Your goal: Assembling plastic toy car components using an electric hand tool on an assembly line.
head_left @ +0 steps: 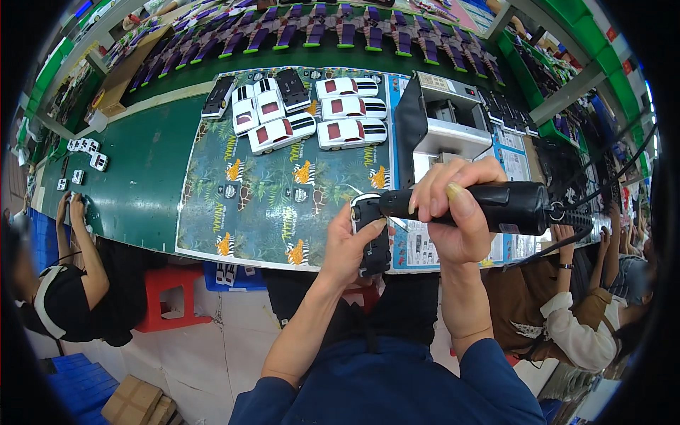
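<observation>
My left hand [344,249] grips a toy car [375,249] with its black underside turned up, at the near edge of the table. Wrapped around a black electric screwdriver [516,204] is my right hand [462,212]. The screwdriver lies nearly level, its nose pointing left at the upper end of the car's underside. Whether the bit touches a screw is hidden. Beyond my hands, several white toy cars [352,133] with black stripes and red windows stand on the printed sheet [265,205]. Two dark cars lie among them, one being a dark car [292,90] with its underside up.
A metal box-shaped machine [453,113] stands behind my right hand. Cables hang at the right from the screwdriver. A conveyor [340,60] with rows of purple parts runs along the back. Co-workers sit at both sides; a red stool [166,297] is at the left.
</observation>
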Tool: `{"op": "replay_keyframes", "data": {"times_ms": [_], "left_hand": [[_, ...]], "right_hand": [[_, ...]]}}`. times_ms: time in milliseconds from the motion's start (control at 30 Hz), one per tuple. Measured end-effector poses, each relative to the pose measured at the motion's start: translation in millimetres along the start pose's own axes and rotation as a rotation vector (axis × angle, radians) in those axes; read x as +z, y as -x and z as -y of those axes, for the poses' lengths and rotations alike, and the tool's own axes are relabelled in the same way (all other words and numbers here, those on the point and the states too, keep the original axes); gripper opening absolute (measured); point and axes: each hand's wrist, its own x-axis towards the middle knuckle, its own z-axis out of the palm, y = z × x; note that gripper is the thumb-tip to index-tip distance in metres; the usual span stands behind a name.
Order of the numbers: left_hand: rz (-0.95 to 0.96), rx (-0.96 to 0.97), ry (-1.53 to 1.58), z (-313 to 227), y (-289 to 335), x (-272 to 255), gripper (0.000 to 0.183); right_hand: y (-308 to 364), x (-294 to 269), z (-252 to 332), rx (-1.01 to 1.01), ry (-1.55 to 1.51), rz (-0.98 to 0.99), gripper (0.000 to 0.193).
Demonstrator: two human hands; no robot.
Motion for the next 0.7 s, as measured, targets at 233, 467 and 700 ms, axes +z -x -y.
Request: {"op": "replay_keyframes", "data": {"times_ms": [233,467,700], "left_hand": [[-0.009,-0.032,0.011,-5.4,-0.3,-3.3,0.027],[-0.029,-0.035,-0.015,-7.1,0.1,0.5,0.026],[-0.009,-0.012,-0.061,-4.8,3.3,3.9,0.027]], "right_hand": [[-4.2,-3.8,-5.5,0.068,-0.014,0.169,0.021],[-7.9,-8.4,-14.4,0.077,-0.027,0.209,0.026],[-1.5,-9.4,-10.2,0.059,0.0,0.167,0.024]]}}
